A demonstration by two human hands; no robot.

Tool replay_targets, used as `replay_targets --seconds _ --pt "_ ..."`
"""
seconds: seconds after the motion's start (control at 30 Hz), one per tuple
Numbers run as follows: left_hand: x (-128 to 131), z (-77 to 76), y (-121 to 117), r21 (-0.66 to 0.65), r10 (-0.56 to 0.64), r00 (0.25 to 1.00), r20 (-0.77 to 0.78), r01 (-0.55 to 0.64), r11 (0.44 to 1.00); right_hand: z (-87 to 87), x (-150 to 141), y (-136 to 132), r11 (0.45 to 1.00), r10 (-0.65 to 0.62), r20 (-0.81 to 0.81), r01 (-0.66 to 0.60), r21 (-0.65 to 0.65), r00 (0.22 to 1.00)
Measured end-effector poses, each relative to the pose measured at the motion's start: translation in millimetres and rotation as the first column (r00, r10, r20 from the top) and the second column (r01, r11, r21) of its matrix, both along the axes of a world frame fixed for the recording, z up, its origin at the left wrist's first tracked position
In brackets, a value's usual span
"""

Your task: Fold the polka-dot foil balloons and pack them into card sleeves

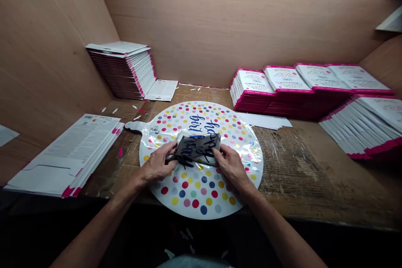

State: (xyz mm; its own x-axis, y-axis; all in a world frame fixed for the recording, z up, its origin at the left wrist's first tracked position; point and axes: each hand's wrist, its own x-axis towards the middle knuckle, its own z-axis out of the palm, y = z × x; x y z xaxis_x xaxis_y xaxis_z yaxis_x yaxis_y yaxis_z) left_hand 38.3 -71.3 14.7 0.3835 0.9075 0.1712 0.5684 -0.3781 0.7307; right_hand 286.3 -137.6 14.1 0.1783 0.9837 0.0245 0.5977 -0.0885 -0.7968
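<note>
Round foil balloon [201,192]: white ground with a polka-dot pattern in red, yellow, blue, pink and teal, and dark blue script lettering [201,127] across the upper centre. Folded section [197,148]: dark grey with black script. Stacked cards [251,91]: white faces with printed text — magenta edges. Surface [292,171]: mottled brown. Wall panels [201,21]: tan, with fine wood grain.

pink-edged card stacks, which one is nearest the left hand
The low stack at the bench's front left; the others sit farther from the left hand, in the back corner and along the right.
</note>
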Motion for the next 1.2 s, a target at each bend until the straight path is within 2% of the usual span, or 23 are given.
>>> replay_targets --seconds 0.07,0.17,0.23,0.4,0.47,0.53,0.6,0.67,0.73,0.8,0.9,0.97,1.03,1.13,1.2 --pt "10 -3.4 -10 -0.094 0.106 0.993 0.060 -0.100 0.991 3.2 -9 14 0.998 -0.068 0.072 0.068 -0.008 0.995" --pt "21 -9.9 -19 0.045 0.358 0.933 0.038 -0.359 0.932 9.2 -18 28 0.995 -0.070 0.238 0.085 -0.054 0.969" --pt "23 -16.4 -21 0.155 0.421 0.907 0.023 -0.419 0.895 12.8 -20 33 0.992 -0.034 0.321 0.072 -0.107 0.947" --pt "18 -27.7 -20 0.183 0.406 0.914 -0.012 -0.397 0.899 18.1 -26 41 0.984 0.009 0.411 0.066 -0.168 0.912" --pt "19 -23.9 -24 0.214 0.418 0.906 -0.057 -0.398 0.892 19.1 -27 43 0.976 0.042 0.447 0.059 -0.211 0.894" --pt "22 -16.4 -31 0.305 0.430 0.896 -0.108 -0.382 0.872 20.0 -28 45 0.970 0.080 0.506 0.048 -0.236 0.859" --pt "28 -9.9 -39 0.405 0.356 0.914 -0.196 -0.256 0.878 21.9 -28 45 0.971 0.114 0.578 0.031 -0.235 0.808" --pt "32 -8.9 -45 0.426 0.232 0.921 -0.314 -0.081 0.901 26.1 -31 47 0.981 0.117 0.660 0.020 -0.195 0.742" --pt "34 -14.1 -46 0.368 0.148 0.899 -0.411 0.014 0.930 33.1 -39 53 0.992 0.101 0.737 -0.013 -0.125 0.669" --pt "33 -21.2 -45 0.316 0.141 0.882 -0.449 0.010 0.949 42.0 -50 64 0.985 0.163 0.777 -0.147 -0.092 0.608" --pt "24 -24.8 -41 0.257 0.100 0.901 -0.422 0.013 0.966 55.7 -64 84 0.911 0.358 0.754 -0.384 -0.151 0.551" --pt "17 -20.6 -39 0.195 0.069 0.947 -0.314 -0.007 0.981 62.4 -64 89 0.877 0.426 0.722 -0.447 -0.179 0.546" --pt "14 -13.9 -38 0.103 0.127 0.981 -0.146 -0.113 0.988 64.8 -56 83 0.855 0.462 0.697 -0.485 -0.185 0.549" --pt "21 -4.2 -37 -0.079 0.315 0.947 0.062 -0.310 0.947 58.6 -39 59 0.835 0.481 0.664 -0.530 -0.147 0.573" --pt "33 1.3 -36 -0.191 0.350 0.918 0.185 -0.316 0.929 49.8 -31 42 0.841 0.480 0.597 -0.532 -0.103 0.643"
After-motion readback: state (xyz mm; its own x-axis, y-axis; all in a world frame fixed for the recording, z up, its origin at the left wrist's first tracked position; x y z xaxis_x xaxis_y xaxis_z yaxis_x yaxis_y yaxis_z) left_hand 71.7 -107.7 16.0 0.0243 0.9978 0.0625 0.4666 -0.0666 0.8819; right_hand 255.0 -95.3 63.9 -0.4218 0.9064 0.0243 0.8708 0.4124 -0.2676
